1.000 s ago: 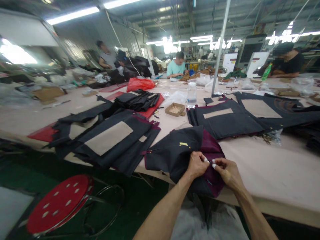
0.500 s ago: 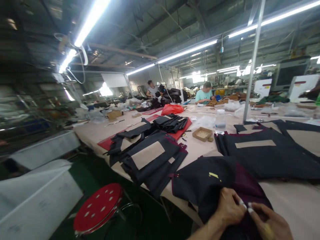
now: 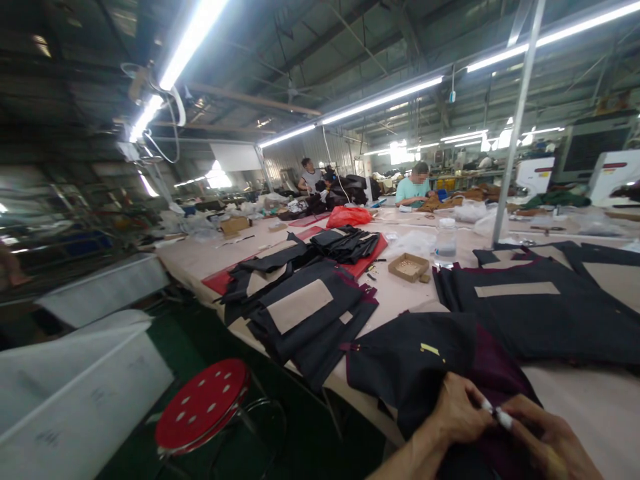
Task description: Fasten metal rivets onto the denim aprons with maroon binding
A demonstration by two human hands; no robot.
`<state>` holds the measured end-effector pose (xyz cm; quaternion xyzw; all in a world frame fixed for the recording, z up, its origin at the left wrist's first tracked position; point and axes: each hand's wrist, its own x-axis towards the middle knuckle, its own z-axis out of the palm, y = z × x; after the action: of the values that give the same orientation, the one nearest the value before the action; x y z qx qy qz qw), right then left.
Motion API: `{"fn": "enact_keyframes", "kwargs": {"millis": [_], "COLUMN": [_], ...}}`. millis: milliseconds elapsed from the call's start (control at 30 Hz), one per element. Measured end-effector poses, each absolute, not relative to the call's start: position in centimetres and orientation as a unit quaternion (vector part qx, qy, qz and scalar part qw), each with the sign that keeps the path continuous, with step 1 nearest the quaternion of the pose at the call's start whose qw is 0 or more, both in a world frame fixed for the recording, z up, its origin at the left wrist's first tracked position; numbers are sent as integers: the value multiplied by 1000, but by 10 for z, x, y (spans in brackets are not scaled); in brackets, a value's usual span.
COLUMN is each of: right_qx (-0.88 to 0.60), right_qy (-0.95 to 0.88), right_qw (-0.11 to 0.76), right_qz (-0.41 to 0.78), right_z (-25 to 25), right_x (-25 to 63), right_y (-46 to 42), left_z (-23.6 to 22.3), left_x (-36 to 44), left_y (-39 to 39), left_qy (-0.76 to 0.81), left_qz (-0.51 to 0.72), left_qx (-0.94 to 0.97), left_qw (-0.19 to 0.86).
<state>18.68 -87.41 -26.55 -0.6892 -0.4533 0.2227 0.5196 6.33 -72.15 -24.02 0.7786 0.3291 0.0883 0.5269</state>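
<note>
Dark panels (image 3: 310, 347) lie stacked over the bench's (image 3: 193, 248) near edge, then comes the dark-and-maroon piece (image 3: 400, 347), draped over that same edge, left hand (image 3: 463, 408) and right hand (image 3: 543, 433) at it, fingers narrowed, white-wrapped tips meeting; what they pinch, I can't tell

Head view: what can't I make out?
Head view: anything between left grip and right grip, hidden by fingers.
Head view: lower part of the dark cloth, behind the left forearm and cut off by the bottom edge.
Head view: contents of the cardboard box, too small.
Head view: marks on white bin, blurred.
</note>
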Motion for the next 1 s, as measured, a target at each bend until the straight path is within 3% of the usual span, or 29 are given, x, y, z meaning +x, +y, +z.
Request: {"fn": "enact_keyframes", "kwargs": {"millis": [700,1000], "right_qx": [-690,-674], "right_qy": [-364,-278], "right_qw": [542,589], "right_qz": [313,349], "right_z": [-259,-274], "right_x": [188,182], "right_y": [-864,-861], "left_z": [-239,-254], "left_x": [65,75], "left_y": [-716,-726], "left_qy": [307,346], "left_qz": [28,132], "left_qx": [717,620], "left_qw": [625,692]}}
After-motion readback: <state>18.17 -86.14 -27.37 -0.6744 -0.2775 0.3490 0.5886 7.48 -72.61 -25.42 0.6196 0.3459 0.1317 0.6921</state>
